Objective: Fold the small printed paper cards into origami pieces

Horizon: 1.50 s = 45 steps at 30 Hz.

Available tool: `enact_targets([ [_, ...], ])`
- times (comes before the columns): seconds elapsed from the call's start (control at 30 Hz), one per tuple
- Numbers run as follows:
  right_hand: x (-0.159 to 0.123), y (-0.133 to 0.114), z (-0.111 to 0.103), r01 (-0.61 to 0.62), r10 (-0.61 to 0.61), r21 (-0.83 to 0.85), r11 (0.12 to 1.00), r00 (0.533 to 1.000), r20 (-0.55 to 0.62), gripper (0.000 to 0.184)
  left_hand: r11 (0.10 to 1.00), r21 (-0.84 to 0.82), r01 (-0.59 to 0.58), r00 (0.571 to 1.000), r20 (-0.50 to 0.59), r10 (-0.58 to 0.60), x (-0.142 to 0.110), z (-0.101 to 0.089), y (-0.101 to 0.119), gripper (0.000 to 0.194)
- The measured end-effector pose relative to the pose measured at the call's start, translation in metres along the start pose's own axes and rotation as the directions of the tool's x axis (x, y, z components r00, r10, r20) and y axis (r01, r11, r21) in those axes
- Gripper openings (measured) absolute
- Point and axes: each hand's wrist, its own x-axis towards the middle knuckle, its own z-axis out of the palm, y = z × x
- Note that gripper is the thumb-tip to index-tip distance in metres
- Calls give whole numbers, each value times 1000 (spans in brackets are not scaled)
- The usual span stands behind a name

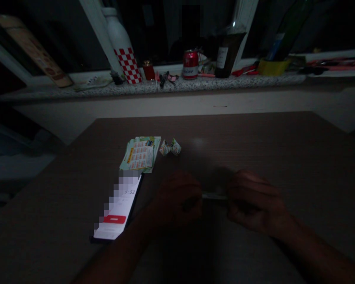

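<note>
Over the dark wooden table, my left hand and my right hand face each other, both closed. Stretched level between them is a thin, pale strip of folded paper, with one end in each hand's fingers. Dim light hides the fingertips and most of the strip. Beyond my left hand lies a small paper bow, pinched in the middle. To its left sits a loose stack of printed paper slips, green and white with number grids.
A lit phone lies left of my left forearm, just below the slips. Along the granite windowsill stand a checkered white bottle, a red can, a dark bottle and a yellow container.
</note>
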Motion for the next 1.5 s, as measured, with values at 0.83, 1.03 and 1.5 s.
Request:
enact_targets([
  [0.83, 1, -4, 9, -16, 13, 99, 995, 999, 35, 19, 991, -130, 31, 999, 37, -26, 6, 11, 15, 5],
  [1.03, 1, 7, -12, -69, 72, 91, 993, 997, -29, 18, 979, -165, 123, 991, -24, -129, 3, -10, 4, 10],
  [1.5, -4, -6, 4, -127, 131, 54, 990, 988, -86, 19, 990, 10, 144, 987, -68, -143, 1, 4, 13, 8],
])
